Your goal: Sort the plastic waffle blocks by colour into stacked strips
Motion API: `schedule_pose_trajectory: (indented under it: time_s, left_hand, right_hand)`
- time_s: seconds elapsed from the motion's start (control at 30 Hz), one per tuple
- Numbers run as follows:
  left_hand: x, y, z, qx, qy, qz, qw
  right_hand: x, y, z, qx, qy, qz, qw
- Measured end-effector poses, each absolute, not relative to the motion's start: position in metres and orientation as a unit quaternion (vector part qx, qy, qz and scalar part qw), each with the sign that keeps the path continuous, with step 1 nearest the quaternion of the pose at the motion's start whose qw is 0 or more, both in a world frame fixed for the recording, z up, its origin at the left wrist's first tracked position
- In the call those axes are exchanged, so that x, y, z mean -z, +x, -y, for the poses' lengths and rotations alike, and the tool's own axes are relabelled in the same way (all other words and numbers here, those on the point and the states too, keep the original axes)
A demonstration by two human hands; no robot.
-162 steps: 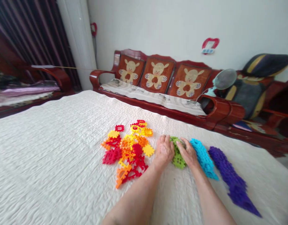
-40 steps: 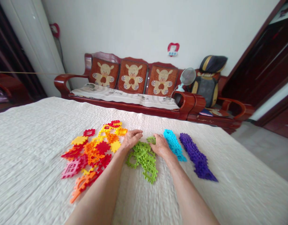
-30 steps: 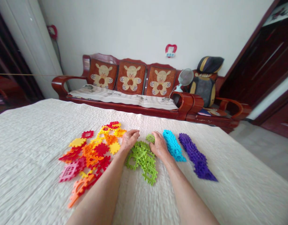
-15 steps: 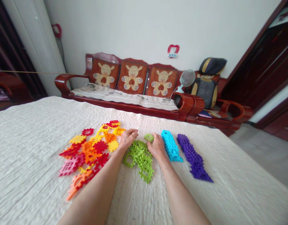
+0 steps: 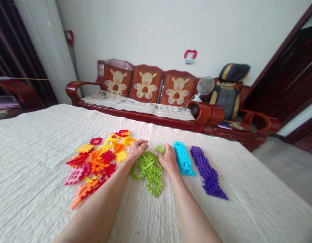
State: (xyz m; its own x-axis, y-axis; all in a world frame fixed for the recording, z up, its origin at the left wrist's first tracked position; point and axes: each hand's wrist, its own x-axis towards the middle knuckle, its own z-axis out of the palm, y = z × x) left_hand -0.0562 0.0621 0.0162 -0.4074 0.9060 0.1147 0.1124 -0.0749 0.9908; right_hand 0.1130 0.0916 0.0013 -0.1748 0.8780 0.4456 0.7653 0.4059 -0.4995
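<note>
Left hand [image 5: 137, 150]: mine, loosely curled, nothing visibly held; at upper left of green tile heap [image 5: 151, 165]. Right hand [image 5: 169, 158]: mine, part open, thumb and fingertips at single green tile [image 5: 160, 148]; cannot tell whether gripped. Green heap: interlocking plastic pieces, overlapping, on white quilted cover [image 5: 143, 219]. Cyan tile row [image 5: 183, 158]: just right of right hand. Handling, my judgement: pinch toothed edges lightly, lay pieces flat, guide evenly with both palms, knuckles clear of cyan.

White cloth [image 5: 145, 219] bears green pieces [image 5: 148, 165] between the opposing fingers [image 5: 142, 143], warm-coloured pieces [image 5: 107, 156] leftward, blue pieces [image 5: 183, 158] and purple pieces [image 5: 207, 170] rightward.
</note>
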Motion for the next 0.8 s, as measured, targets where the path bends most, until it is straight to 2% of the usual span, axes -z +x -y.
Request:
schedule_pose_trajectory:
  time_s: [0.43,0.8]
  left_hand:
    - [-0.017,-0.056,-0.063,-0.6,0.424,-0.592,0.331]
    - [-0.003,-0.059,-0.062,-0.566,0.478,-0.608,0.286]
  right_hand:
    - [-0.002,0.111,-0.094,-0.068,-0.537,0.769,0.341]
    - [-0.006,0.107,-0.085,-0.034,-0.56,0.759,0.33]
